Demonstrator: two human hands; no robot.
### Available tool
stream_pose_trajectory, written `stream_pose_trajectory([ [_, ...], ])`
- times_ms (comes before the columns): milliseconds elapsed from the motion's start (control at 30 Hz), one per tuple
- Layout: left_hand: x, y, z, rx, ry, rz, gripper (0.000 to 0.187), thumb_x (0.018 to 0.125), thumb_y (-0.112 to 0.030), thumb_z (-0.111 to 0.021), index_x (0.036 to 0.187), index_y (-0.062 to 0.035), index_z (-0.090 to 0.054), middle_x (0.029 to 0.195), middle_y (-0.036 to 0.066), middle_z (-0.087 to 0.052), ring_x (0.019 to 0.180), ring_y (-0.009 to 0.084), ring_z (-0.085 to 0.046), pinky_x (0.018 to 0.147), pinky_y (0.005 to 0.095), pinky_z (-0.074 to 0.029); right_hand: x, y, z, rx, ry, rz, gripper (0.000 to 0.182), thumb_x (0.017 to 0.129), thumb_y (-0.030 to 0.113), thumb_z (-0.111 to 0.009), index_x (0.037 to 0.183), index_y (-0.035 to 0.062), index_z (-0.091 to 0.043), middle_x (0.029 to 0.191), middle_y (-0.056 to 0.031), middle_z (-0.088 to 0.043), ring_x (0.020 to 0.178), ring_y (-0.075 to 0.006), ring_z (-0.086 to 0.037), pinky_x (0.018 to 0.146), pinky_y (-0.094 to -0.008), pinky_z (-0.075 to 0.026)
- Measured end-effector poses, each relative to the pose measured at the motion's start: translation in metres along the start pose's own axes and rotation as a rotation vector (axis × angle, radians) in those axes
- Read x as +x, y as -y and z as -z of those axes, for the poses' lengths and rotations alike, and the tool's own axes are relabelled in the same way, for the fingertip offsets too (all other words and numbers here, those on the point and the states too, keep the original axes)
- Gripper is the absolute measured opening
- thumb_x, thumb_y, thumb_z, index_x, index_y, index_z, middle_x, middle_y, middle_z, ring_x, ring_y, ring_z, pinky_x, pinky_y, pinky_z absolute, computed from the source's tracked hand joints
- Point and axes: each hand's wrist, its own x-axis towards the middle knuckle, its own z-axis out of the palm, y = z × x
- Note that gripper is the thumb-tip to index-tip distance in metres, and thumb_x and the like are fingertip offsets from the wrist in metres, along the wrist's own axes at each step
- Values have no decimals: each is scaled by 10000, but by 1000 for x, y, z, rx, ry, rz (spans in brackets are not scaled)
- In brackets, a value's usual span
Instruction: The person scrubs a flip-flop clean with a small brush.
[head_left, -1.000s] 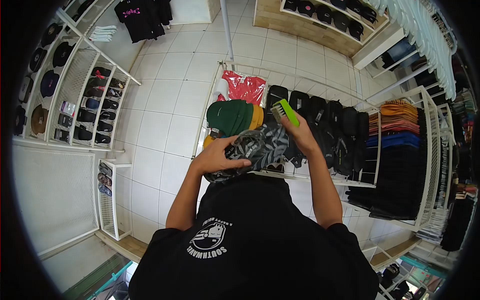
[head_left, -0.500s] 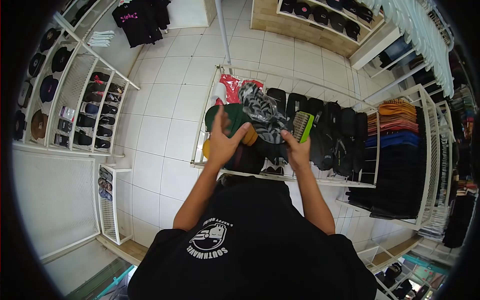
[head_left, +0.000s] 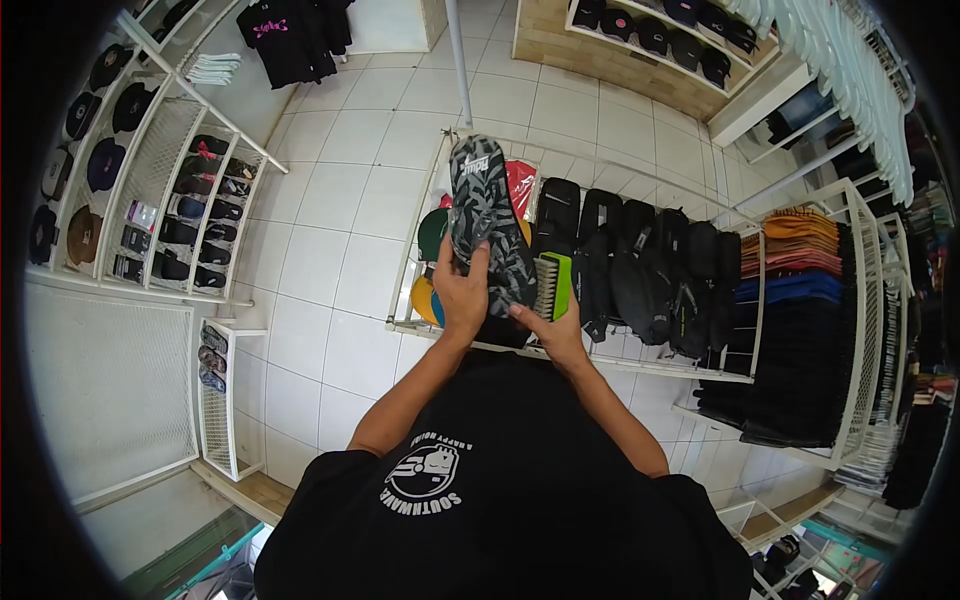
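A grey and black leaf-patterned cap [head_left: 490, 200] is held up over the white rack, its light lettered patch at the far end. My left hand [head_left: 465, 290] is closed on the cap's left side, thumb lying on the fabric. In my right hand [head_left: 555, 328] is a green brush [head_left: 560, 285], bristles facing left towards the cap. The right thumb presses against the cap's near end. Beneath and beside the cap, a green cap [head_left: 432, 235] and a yellow item [head_left: 423, 298] show in part. Red plastic packaging [head_left: 521, 185] lies behind it.
Black bags [head_left: 640, 270] stand in a row on the wire rack [head_left: 395, 310] to the right. Folded clothes [head_left: 795, 290] are stacked beyond them. Cap shelves [head_left: 130, 190] line the left wall, and hangers [head_left: 830, 70] hang at upper right.
My left hand has gone from open to gripping the cap. The cap is turned lengthwise and lifted closer. My right hand with the brush has moved left.
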Motion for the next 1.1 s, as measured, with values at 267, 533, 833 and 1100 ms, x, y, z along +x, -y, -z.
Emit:
stream_pose_trajectory([
  [267, 3, 9, 17, 231, 75, -214, 622, 917, -51, -776, 1501, -32, -562, 1037, 109, -637, 970, 179, -639, 904, 307, -500, 3, 52, 14, -1026, 134, 589, 755, 859, 193, -810, 1544, 134, -497, 1214, -178, -607, 1024, -379, -675, 849, -417, -573],
  [533, -3, 5, 22, 218, 180, -145, 662, 869, -12, -795, 1496, -68, -587, 960, 71, -578, 904, 148, -580, 879, 268, -474, 8, 54, 15, -1035, 332, 584, 723, 819, 150, -826, 1497, 146, -574, 1151, -191, -611, 1037, -371, -663, 896, -394, -549],
  [833, -7, 10, 27, 216, 204, -94, 670, 846, 1, -809, 1480, -83, -610, 944, 58, -574, 882, 127, -566, 858, 251, -466, 5, 38, 20, -1032, 329, 615, 740, 816, 231, -844, 1506, 218, -577, 1179, -140, -612, 972, -355, -688, 813, -438, -580],
  [1100, -15, 20, 30, 187, 227, -28, 647, 847, -24, -823, 1462, -73, -626, 980, 90, -629, 916, 136, -616, 876, 271, -493, 5, 36, 29, -1053, 225, 610, 745, 853, 278, -842, 1531, 201, -541, 1112, -169, -604, 945, -366, -678, 779, -447, -574],
])
